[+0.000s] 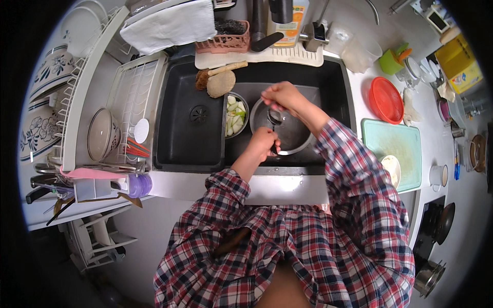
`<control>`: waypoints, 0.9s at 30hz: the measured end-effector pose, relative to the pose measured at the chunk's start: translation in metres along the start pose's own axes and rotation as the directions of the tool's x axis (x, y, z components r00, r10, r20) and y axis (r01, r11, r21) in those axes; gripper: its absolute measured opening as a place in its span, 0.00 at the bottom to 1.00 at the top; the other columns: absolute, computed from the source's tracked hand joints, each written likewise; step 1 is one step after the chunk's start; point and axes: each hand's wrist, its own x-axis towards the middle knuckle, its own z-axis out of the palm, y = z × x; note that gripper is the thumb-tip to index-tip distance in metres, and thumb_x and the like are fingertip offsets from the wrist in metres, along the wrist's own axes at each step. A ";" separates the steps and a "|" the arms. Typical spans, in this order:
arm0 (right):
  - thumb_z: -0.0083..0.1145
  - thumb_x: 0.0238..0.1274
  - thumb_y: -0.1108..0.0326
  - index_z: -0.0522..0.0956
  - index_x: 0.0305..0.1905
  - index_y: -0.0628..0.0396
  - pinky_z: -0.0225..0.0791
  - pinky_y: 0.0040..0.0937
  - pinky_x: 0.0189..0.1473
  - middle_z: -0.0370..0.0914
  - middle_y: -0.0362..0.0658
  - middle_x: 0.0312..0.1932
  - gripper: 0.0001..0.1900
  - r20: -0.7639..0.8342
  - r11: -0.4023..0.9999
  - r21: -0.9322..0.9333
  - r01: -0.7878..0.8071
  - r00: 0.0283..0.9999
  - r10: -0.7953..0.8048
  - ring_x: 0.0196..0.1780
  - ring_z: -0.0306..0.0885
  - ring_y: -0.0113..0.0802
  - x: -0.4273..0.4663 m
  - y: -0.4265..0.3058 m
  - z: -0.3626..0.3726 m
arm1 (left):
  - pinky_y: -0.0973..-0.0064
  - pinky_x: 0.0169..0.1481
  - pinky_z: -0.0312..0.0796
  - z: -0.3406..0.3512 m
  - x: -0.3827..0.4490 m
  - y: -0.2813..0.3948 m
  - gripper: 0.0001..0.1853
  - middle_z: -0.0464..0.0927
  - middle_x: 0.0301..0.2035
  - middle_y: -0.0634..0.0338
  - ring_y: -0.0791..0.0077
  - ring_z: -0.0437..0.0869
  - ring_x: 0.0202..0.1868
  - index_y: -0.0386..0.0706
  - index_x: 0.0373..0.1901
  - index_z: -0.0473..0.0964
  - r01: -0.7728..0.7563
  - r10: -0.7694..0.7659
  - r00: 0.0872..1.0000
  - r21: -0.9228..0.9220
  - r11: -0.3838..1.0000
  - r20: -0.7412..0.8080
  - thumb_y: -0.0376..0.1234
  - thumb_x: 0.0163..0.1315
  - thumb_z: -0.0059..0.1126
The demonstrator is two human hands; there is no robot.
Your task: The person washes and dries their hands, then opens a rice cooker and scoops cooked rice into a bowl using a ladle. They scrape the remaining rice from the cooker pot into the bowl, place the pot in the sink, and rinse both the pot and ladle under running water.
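My left hand [265, 143] is closed around the dark handle of a spoon or ladle [274, 116] above the near left part of a round metal bowl [298, 136] in the black sink. My right hand [283, 96] is over the bowl's far rim with its fingers bent, close to the utensil's rounded head; whether it pinches something cannot be told. To the left of the bowl, a smaller round container [245, 127] holds cut pieces of a pale green vegetable [235, 117]. A loofah-like scrubbing pad [221, 84] and a brown scrubber [202, 79] lie beyond it.
The sink's left part has a black basin [185, 142] with a drain. A faucet base [314, 38] and a bottle [296, 23] stand behind. Right of the sink are a red plastic basket [386, 101], a green cutting board [408, 154] and a small white bowl [392, 169]. At left is a dish rack [134, 84].
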 end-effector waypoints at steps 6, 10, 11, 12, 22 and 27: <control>0.67 0.49 0.58 0.77 0.24 0.61 0.65 0.31 0.23 0.75 0.43 0.19 0.16 -0.323 0.916 -0.399 -0.038 0.941 -0.102 0.19 0.72 0.32 0.116 0.007 0.065 | 0.70 0.22 0.66 -0.003 -0.019 -0.013 0.04 0.71 0.21 0.57 0.69 0.72 0.20 0.37 0.30 0.66 0.054 -0.052 0.998 -0.043 0.998 0.032 0.27 0.63 0.42; 0.65 0.51 0.66 0.75 0.21 0.57 0.56 0.27 0.15 0.72 0.40 0.18 0.12 -0.325 0.981 -0.178 0.072 0.937 -0.128 0.15 0.66 0.28 0.132 0.020 0.076 | 0.69 0.23 0.68 -0.003 -0.024 -0.019 0.03 0.71 0.22 0.56 0.69 0.72 0.20 0.38 0.32 0.66 0.065 -0.065 0.998 -0.066 0.996 0.012 0.26 0.63 0.41; 0.65 0.51 0.67 0.75 0.20 0.57 0.57 0.26 0.16 0.72 0.40 0.18 0.12 -0.305 0.991 -0.078 0.112 0.943 -0.131 0.15 0.67 0.28 0.132 0.022 0.070 | 0.68 0.23 0.69 -0.005 -0.015 -0.021 0.03 0.71 0.23 0.56 0.68 0.72 0.20 0.38 0.33 0.66 0.087 -0.087 0.996 -0.089 0.992 0.009 0.26 0.63 0.41; 0.64 0.52 0.67 0.75 0.22 0.57 0.63 0.23 0.18 0.71 0.38 0.18 0.10 -0.208 0.989 0.074 0.124 0.972 -0.107 0.17 0.68 0.26 0.114 0.012 0.069 | 0.68 0.23 0.70 -0.009 -0.017 -0.021 0.02 0.71 0.23 0.56 0.68 0.72 0.20 0.38 0.33 0.65 0.076 -0.082 0.996 -0.130 0.989 -0.046 0.25 0.62 0.42; 0.55 0.58 0.70 0.71 0.38 0.65 0.78 0.23 0.30 0.74 0.44 0.34 0.09 -0.299 0.982 -0.018 0.190 0.936 -0.187 0.33 0.78 0.29 -0.039 0.017 -0.090 | 0.69 0.24 0.72 -0.019 0.040 -0.022 0.05 0.72 0.26 0.49 0.72 0.70 0.18 0.29 0.33 0.66 0.180 -0.178 0.983 -0.240 0.954 0.030 0.19 0.54 0.40; 0.52 0.58 0.74 0.71 0.40 0.62 0.79 0.24 0.32 0.73 0.41 0.38 0.06 -0.363 0.999 0.008 0.053 0.930 -0.046 0.36 0.77 0.28 -0.051 0.073 -0.097 | 0.68 0.28 0.74 -0.016 0.066 -0.019 0.07 0.73 0.30 0.45 0.71 0.72 0.20 0.28 0.36 0.66 0.199 -0.215 0.976 -0.241 0.950 -0.040 0.18 0.56 0.39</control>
